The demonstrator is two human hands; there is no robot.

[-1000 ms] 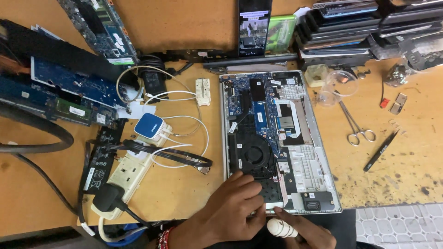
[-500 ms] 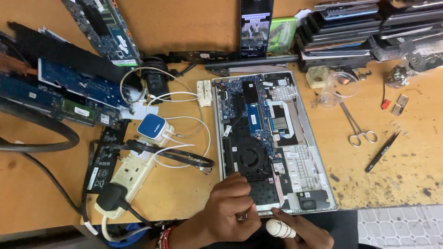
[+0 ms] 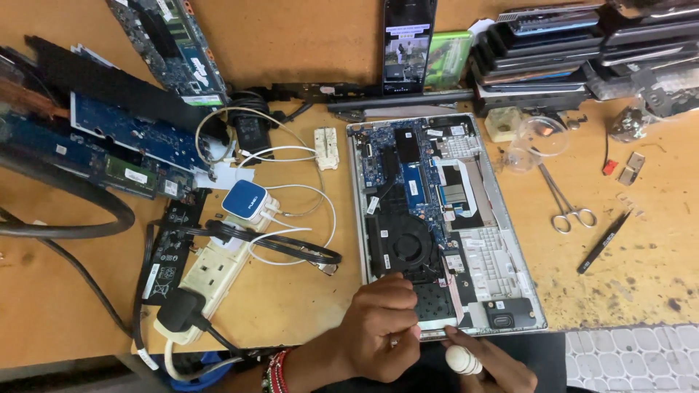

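My left hand [image 3: 382,324] steadies the opened silver laptop chassis [image 3: 437,218] at lower centre; my right hand [image 3: 488,364] grips a white-handled screwdriver [image 3: 463,359], best kept upright.

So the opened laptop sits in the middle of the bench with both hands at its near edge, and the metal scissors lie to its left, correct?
Not quite. The head view shows the scissors lying to the right of the opened laptop, near the black tweezers. The rest holds: the left hand and right hand are at its near edge.
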